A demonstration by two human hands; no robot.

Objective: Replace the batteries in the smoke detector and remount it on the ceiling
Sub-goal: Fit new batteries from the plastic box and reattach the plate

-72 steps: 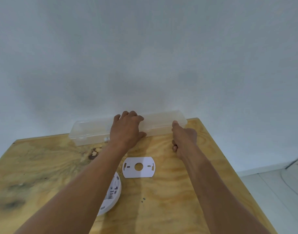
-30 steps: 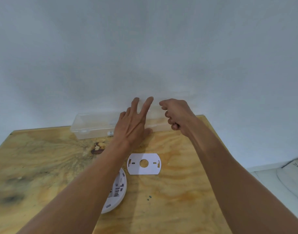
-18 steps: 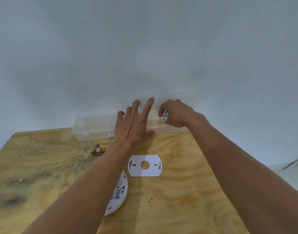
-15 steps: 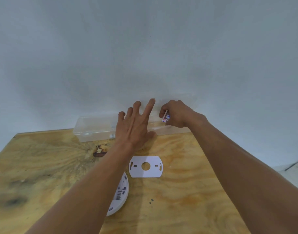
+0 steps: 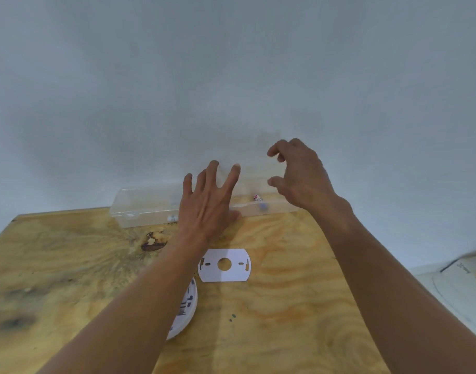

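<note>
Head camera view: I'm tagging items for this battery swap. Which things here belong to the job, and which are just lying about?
Belong to the job:
smoke detector, on the table, partly under the left arm
mounting plate, flat on the table
clear box, open, by the wall
battery inside the box
left hand, on the box
right hand, above the box

Lying about:
white object on the floor

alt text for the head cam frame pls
Both hands reach over a clear plastic box at a plywood table's far edge: left hand spread, right hand loosely curled, empty. Nearer lie a white mounting plate and white smoke detector.
</note>
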